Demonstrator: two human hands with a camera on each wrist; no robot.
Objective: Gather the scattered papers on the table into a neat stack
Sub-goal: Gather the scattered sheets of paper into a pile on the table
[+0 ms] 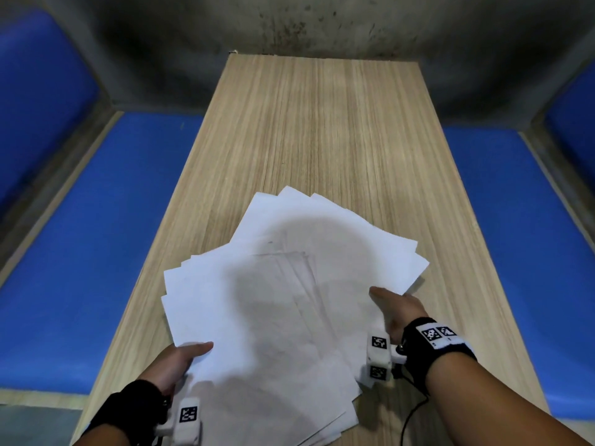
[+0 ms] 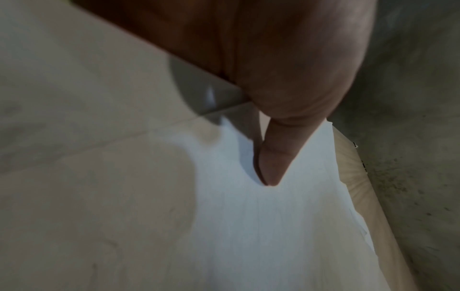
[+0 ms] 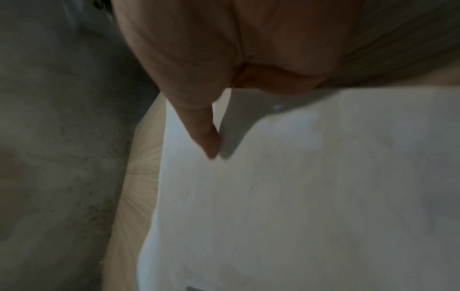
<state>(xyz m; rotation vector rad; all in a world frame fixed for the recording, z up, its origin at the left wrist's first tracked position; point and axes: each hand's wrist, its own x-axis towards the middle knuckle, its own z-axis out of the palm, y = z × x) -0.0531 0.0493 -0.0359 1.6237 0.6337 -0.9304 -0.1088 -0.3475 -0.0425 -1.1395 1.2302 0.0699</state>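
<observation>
A loose fan of several white papers [image 1: 283, 300] sits over the near half of the wooden table [image 1: 322, 123], corners sticking out at different angles. My left hand [image 1: 185, 357] holds the fan's near-left edge, thumb [image 2: 273, 157] lying on the top sheet [image 2: 248, 226]. My right hand [image 1: 394, 305] holds the right edge, thumb [image 3: 204, 133] pressed on the papers [image 3: 273, 196]. The other fingers of both hands are hidden beneath the sheets. The near-right corner of the fan reaches toward the table's front edge.
Blue padded benches run along the left [image 1: 96, 252] and right [image 1: 515, 252] of the narrow table. A stained grey wall [image 1: 289, 24] closes the far end. A black cable [image 1: 409, 420] hangs from my right wrist over the table.
</observation>
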